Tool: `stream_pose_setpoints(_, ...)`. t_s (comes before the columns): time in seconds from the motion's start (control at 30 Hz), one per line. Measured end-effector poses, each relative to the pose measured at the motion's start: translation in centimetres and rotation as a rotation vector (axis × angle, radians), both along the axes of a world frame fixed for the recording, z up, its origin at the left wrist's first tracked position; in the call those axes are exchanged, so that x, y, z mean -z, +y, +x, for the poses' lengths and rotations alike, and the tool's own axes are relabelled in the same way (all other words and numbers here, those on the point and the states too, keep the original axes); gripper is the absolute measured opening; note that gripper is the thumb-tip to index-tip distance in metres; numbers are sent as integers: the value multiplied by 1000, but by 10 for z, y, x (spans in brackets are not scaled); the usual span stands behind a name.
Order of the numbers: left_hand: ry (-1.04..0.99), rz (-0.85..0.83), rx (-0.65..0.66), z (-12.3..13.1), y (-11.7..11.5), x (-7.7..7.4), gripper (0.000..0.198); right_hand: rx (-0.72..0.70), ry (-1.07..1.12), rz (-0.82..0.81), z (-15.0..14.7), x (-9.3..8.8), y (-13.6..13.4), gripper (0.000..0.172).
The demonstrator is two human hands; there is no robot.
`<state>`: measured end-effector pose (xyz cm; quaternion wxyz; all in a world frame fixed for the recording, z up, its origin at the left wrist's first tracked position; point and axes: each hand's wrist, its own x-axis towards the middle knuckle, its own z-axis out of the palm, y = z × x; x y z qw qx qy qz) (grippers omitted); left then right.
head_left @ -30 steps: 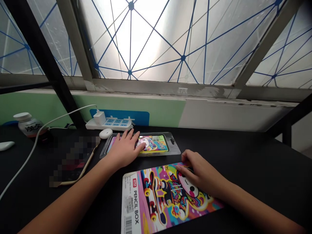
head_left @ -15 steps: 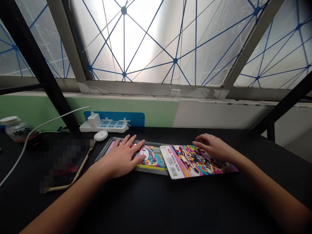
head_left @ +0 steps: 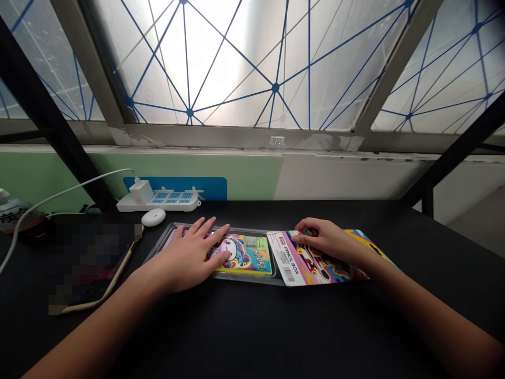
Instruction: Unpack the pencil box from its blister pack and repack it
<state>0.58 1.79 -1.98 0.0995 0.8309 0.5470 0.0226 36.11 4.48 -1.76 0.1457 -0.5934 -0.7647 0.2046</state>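
Observation:
A colourful pencil box [head_left: 252, 258] with a cartoon face and the word SPORT lies in a clear plastic tray [head_left: 278, 273] on the black desk. My left hand [head_left: 189, 258] rests flat on the box's left part with its fingers spread. Over the tray's right end lies a bright printed card [head_left: 290, 263] marked PENCIL BOX, with a barcode. My right hand [head_left: 325, 239] is at the card's far edge, thumb on its face and fingers bent over the edge. Its fingertips are partly hidden.
A white power strip [head_left: 169, 200] with a charger [head_left: 141, 190] and a white cable stands by the wall. In front of it lies a white round case [head_left: 153, 217]. At the left are a blurred dark object with a tan edge [head_left: 118, 276] and a jar [head_left: 18, 213].
The card has slid right relative to the tray, uncovering more of the pencil box. My right hand has shifted left along the card. My left hand stays on the box. The view has shifted slightly.

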Motion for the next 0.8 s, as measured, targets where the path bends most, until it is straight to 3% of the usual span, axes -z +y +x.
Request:
stream_pose_setpoints(0.33,22,-6,-9,1,0,0,67,66,16,59,14,-8,-1,42)
stream_pose_setpoints(0.53,15,44,-20,12,-3,4,68,70,3,99,-6,-1,-8,45)
stream_pose_setpoints(0.67,-90,69,-2,27,-8,9,71,51,2,86,-21,7,-12,42)
stream_pose_setpoints(0.8,-342,7,32,43,-20,3,68,46,-15,96,-35,11,-16,41)
